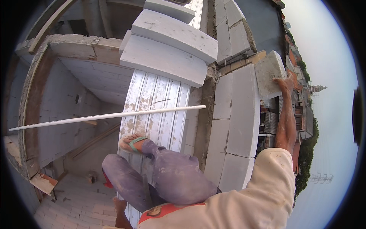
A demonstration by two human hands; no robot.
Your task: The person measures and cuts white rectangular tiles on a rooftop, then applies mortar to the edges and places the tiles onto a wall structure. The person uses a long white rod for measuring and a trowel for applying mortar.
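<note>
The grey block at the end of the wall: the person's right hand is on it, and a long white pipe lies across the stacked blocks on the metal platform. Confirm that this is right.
Not quite. In the head view the right hand is on the grey block, but the white pipe lies across the metal platform below the stacked blocks, not on them.

Right hand [286, 83] gripping grey block [268, 72] atop block wall [242, 114], white pipe [106, 115] across corrugated platform [156, 107]

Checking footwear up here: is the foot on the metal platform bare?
No, the foot on the corrugated platform wears a green-strapped sandal.
</note>
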